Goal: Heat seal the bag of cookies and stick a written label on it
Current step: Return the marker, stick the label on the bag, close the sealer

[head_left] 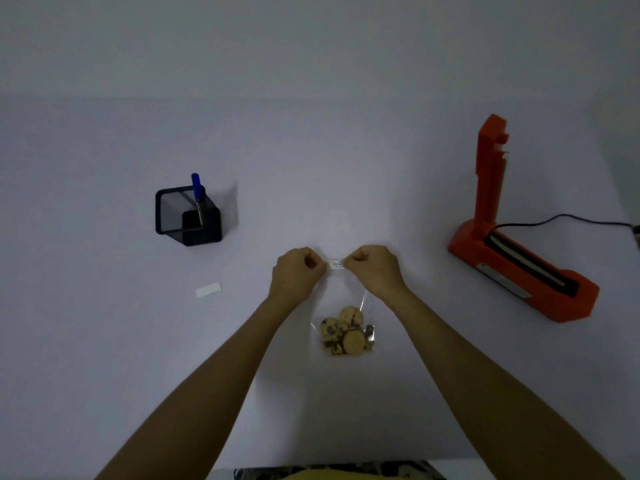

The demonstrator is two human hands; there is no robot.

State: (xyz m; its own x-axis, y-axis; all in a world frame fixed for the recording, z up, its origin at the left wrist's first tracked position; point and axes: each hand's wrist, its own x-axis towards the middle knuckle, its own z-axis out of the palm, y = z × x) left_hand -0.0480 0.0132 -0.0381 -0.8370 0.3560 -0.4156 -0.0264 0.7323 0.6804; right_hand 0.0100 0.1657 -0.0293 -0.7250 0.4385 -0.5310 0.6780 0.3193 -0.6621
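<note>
A clear plastic bag lies flat on the white table, with several chocolate-chip cookies at its near end. A small white label with handwriting sits over the bag's far end. My left hand pinches the label's left end and my right hand pinches its right end, fingers curled. Whether the label touches the bag I cannot tell.
An orange heat sealer stands at the right with its arm raised and a black cord trailing right. A black mesh pen holder with a blue pen stands at the left. A white paper strip lies near it.
</note>
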